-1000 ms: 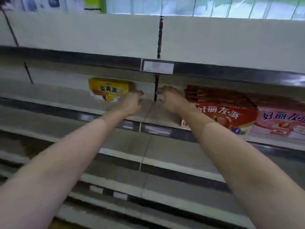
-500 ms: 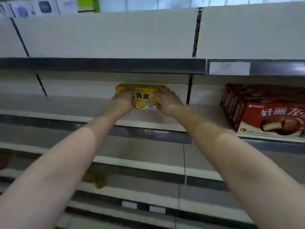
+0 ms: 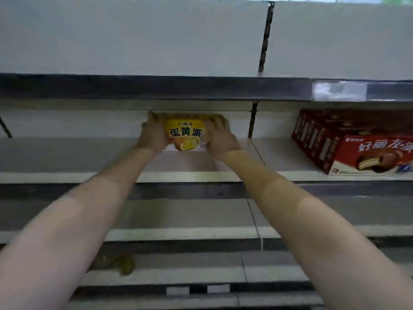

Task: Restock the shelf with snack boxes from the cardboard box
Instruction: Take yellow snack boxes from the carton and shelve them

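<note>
A yellow snack box (image 3: 185,133) stands on the white shelf board (image 3: 78,153) near the back wall, its printed front facing me. My left hand (image 3: 153,133) grips its left end, fingers curled over the top corner. My right hand (image 3: 220,136) grips its right end the same way. Both arms reach forward into the shelf bay. The cardboard box is not in view.
Red snack boxes (image 3: 357,148) sit in a row on the same shelf at the right, past the upright slot strip (image 3: 252,121). Another shelf edge (image 3: 156,88) runs just above the hands. Lower shelf boards lie below, one with a yellowish object (image 3: 120,262).
Both hands moved from open air in front of the shelf onto the yellow box and now hold its two ends. The view shifted left, so the red boxes sit farther right.
</note>
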`<move>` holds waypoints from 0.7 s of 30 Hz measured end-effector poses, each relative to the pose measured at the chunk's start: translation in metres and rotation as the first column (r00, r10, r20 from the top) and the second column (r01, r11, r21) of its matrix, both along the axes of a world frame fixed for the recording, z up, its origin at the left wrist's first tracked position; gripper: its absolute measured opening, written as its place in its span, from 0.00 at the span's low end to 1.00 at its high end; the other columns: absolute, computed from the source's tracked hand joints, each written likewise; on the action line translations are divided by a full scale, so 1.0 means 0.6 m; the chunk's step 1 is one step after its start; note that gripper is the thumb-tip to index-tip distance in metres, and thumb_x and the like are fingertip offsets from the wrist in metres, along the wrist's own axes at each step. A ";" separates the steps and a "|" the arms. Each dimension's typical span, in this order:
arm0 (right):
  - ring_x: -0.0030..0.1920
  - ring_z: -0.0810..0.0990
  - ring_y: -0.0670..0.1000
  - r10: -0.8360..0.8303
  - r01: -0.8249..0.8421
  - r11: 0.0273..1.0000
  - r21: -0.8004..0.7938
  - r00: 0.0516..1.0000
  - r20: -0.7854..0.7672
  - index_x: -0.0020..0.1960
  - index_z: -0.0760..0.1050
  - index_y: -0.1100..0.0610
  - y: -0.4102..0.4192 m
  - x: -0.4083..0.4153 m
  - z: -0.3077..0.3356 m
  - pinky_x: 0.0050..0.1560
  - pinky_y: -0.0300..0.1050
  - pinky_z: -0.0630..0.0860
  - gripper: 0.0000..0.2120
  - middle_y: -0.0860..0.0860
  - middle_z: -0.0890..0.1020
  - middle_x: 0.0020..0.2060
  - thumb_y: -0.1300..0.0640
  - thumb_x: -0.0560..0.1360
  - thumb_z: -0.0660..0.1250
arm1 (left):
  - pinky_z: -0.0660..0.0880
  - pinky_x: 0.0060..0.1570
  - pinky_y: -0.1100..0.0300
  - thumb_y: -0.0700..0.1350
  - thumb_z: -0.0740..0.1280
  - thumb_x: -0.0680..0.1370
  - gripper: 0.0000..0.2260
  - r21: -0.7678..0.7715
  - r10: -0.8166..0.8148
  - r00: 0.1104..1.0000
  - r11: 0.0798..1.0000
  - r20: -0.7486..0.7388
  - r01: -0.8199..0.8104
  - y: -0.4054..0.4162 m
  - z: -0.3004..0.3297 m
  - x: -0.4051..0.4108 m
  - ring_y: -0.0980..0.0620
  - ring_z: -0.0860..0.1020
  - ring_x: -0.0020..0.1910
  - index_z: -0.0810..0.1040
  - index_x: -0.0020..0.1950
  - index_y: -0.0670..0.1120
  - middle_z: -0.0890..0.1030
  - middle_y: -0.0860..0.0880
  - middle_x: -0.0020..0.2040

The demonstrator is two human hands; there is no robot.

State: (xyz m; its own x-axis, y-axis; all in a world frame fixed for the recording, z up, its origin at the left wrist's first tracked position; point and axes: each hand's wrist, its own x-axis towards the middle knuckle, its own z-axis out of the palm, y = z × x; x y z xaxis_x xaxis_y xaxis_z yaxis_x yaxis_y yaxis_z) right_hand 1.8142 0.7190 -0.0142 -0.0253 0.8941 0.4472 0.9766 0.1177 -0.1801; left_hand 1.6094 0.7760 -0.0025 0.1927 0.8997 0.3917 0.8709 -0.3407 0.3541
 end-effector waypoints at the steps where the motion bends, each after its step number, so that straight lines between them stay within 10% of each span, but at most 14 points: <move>1: 0.76 0.53 0.59 -0.022 0.022 1.000 0.016 1.000 -0.001 0.76 0.60 0.56 -0.001 0.008 -0.001 0.61 0.59 0.75 0.33 0.57 0.62 0.73 0.63 0.74 0.68 | 0.70 0.64 0.41 0.48 0.77 0.71 0.34 0.013 -0.020 1.000 1.000 0.000 0.020 0.003 0.002 0.008 0.29 0.72 0.58 0.67 0.72 0.42 0.63 0.36 0.70; 21: 0.74 0.55 0.67 -0.480 0.489 0.871 -0.049 0.867 0.133 0.78 0.54 0.52 -0.079 0.248 0.009 0.72 0.60 0.60 0.31 0.58 0.58 0.76 0.59 0.78 0.61 | 0.71 0.65 0.41 0.43 0.68 0.79 0.25 0.121 -0.270 0.962 0.955 -0.027 0.272 -0.027 -0.006 0.312 0.32 0.67 0.68 0.67 0.75 0.47 0.61 0.38 0.74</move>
State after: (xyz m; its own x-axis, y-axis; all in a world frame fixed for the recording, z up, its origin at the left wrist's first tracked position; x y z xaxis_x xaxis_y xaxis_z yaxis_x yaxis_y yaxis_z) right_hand 1.9629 0.6717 -0.0087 0.3740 0.8387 0.3959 0.9212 -0.3852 -0.0543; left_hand 1.7966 0.7595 -0.0060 0.4271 0.7582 0.4926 0.7433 -0.6047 0.2863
